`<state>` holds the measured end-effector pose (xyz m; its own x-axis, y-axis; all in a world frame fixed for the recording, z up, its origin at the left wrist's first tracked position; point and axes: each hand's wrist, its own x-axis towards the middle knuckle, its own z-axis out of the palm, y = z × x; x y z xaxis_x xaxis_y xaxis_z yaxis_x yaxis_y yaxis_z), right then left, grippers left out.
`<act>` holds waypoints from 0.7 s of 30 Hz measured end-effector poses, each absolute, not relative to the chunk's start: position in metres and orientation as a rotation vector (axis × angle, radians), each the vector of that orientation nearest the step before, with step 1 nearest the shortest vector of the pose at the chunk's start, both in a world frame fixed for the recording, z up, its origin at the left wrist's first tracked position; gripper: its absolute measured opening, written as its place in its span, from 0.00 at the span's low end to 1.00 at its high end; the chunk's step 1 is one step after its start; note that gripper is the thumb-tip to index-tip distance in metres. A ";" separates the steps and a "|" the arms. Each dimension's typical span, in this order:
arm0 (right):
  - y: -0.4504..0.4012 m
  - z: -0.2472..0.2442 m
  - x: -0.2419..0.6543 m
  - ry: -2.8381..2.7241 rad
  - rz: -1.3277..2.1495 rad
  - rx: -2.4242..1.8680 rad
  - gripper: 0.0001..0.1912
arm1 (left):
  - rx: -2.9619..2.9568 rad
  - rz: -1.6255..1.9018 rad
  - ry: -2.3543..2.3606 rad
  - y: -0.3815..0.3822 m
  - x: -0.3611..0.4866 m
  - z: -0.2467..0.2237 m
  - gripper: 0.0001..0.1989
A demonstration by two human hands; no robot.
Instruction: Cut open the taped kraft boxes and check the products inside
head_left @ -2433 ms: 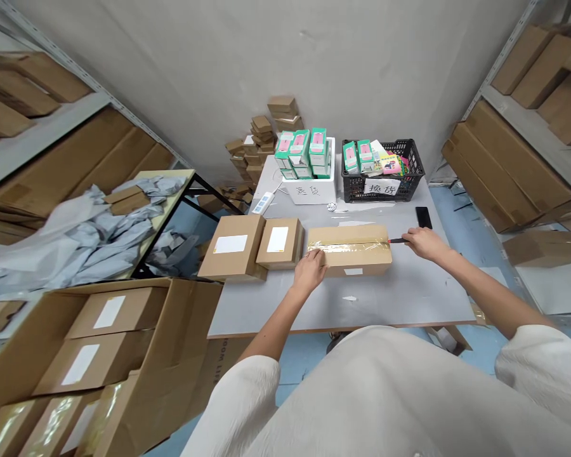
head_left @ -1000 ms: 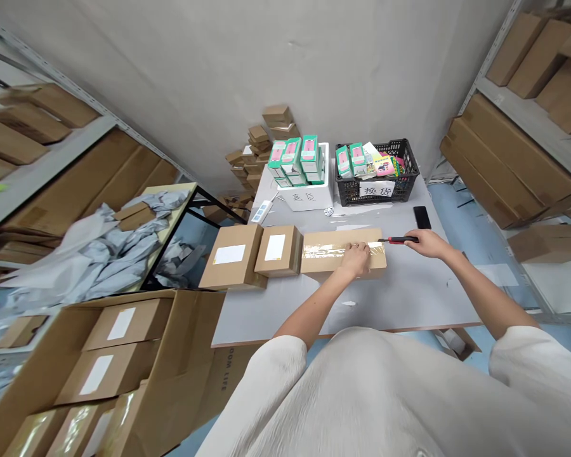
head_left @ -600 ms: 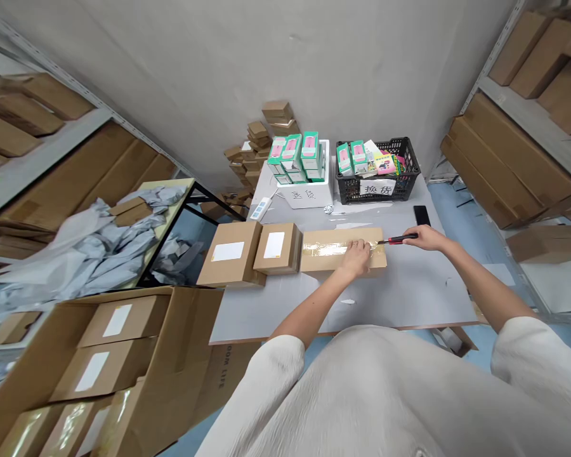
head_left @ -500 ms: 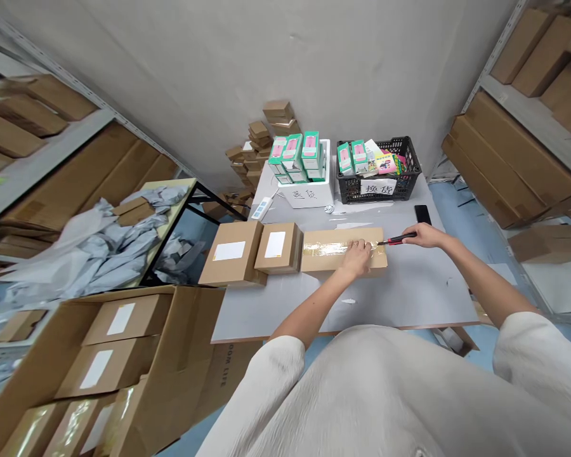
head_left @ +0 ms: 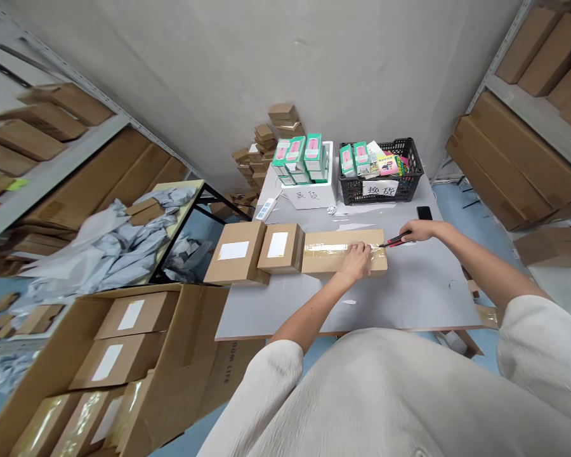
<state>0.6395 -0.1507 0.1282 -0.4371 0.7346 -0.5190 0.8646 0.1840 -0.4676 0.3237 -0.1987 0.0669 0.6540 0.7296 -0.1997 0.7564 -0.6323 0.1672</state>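
Note:
A long cardboard box (head_left: 326, 257) with clear tape along its top lies on the grey table (head_left: 285, 311). My left hand (head_left: 356, 259) rests on the box's taped top, fingers spread and pressing on it. My right hand (head_left: 417, 230) is closed around a red and black utility knife (head_left: 396, 240). The knife's tip points left and meets the right end of the box, near the tape. Left of this box stand two cardboard boxes with white labels, a smaller box (head_left: 272, 257) and a larger box (head_left: 233, 261).
A white bin (head_left: 309, 197) of green-and-pink cartons and a black crate (head_left: 380, 190) stand at the table's back. A dark phone (head_left: 424, 212) lies beyond my right hand. At lower left, a large open carton (head_left: 183, 355) holds several boxes. Shelves flank both sides.
The knife has tilted, its handle end now slightly higher, and my right hand has shifted slightly up. My left hand stays on the box. The whole view has moved a little.

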 end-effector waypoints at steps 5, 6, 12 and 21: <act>-0.187 0.113 0.655 2.132 -1.498 1.628 0.33 | 2.629 -0.140 1.209 -0.200 0.322 0.066 0.44; -0.194 0.109 0.655 2.116 -1.535 1.646 0.34 | 2.626 -0.130 1.213 -0.199 0.322 0.067 0.44; -0.236 0.095 0.644 2.006 -1.739 1.737 0.35 | 2.599 -0.141 1.223 -0.194 0.324 0.070 0.43; -0.259 0.108 0.664 1.973 -1.754 2.106 0.34 | 2.499 -0.034 1.237 -0.185 0.324 0.085 0.35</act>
